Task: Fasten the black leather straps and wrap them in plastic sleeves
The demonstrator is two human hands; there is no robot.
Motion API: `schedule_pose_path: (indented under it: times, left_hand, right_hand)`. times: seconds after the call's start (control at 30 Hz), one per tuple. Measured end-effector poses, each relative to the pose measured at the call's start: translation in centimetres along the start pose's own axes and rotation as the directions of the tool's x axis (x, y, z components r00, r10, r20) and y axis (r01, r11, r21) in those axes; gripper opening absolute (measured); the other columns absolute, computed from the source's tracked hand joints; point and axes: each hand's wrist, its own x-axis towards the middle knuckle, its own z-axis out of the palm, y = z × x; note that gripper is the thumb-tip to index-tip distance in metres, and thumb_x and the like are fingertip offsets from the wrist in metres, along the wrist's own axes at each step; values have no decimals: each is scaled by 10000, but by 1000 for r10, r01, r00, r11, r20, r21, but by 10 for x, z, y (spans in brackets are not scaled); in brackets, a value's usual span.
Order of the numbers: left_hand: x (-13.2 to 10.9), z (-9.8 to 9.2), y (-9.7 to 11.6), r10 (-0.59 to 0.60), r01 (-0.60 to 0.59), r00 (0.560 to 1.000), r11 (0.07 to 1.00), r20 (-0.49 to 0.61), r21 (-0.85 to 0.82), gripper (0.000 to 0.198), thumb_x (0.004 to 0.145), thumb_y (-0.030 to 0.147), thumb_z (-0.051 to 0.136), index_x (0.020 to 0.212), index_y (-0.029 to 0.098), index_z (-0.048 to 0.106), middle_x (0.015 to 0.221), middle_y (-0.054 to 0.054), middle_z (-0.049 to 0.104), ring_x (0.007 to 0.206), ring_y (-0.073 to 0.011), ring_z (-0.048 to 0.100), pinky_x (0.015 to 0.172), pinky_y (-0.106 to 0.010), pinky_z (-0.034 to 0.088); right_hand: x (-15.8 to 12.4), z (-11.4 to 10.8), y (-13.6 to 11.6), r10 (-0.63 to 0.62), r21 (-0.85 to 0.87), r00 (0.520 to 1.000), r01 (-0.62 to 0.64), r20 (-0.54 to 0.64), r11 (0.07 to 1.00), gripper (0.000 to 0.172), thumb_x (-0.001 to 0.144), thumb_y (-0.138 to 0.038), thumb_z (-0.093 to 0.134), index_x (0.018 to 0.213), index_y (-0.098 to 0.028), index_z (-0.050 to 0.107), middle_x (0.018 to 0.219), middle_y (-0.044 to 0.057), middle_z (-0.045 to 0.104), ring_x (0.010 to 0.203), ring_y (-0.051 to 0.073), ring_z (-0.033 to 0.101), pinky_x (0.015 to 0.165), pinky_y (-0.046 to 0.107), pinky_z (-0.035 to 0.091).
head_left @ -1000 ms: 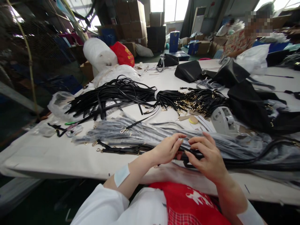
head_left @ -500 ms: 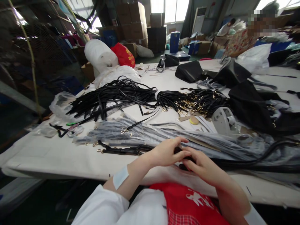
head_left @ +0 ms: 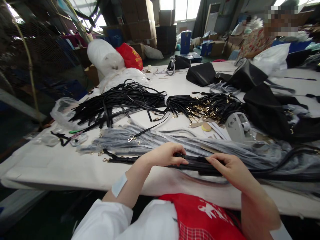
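Near the front edge of the table, my right hand [head_left: 226, 166] pinches a black strap [head_left: 201, 159] between thumb and fingertips. My left hand [head_left: 170, 155] is curled around the strap's other part, its fingers closed with a dark bit showing between them. More black straps with gold clips [head_left: 120, 160] lie flat under and beside both hands. Just beyond is a layer of straps in clear plastic sleeves [head_left: 150, 140]. A large bundle of black straps [head_left: 130, 98], tied with a white band [head_left: 167, 100], stretches across the table behind.
A white tape dispenser [head_left: 237, 128] and a yellow round piece [head_left: 206, 127] are right of centre. Black bags [head_left: 265, 113] are heaped at the right. A white roll [head_left: 105, 58] and a red bag [head_left: 130, 56] stand at the back left. Another person [head_left: 257, 41] is across the table.
My hands were together over the black strap; now they are apart, the left having moved left and the right moved right, with the strap stretched between them.
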Motion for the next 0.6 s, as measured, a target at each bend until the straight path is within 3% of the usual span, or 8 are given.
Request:
schedule_pose_path:
  times: [0.17,0.47,0.6]
  left_hand:
    - [9,12,4,109,-106,994,988,-24,112,252,825,400,700,947,180,706,778,-7,694,655,-112,559,578,-200,345]
    - [21,32,13,110,-100,983,992,-144,75,272,791,410,735,889,160,693,740,6,685,619,-98,529,558,-204,325]
    - [19,31,13,125,-123,979,992,-161,22,260,799,396,727,898,158,689,714,18,672,598,-86,509,551,-199,329]
  right_hand:
    - [3,9,-2,-47,-14,998,47,41,999,412,919,-477,516,686,-186,690,636,4,672,613,169,591,562,246,424]
    - [1,12,-2,-23,-85,1000,22,-17,996,398,857,-408,538,530,-181,536,494,-33,478,483,111,419,464,236,288]
    - [1,12,-6,-40,-22,999,40,-6,999,433,879,-420,505,524,-178,559,494,-22,507,495,121,455,473,237,318]
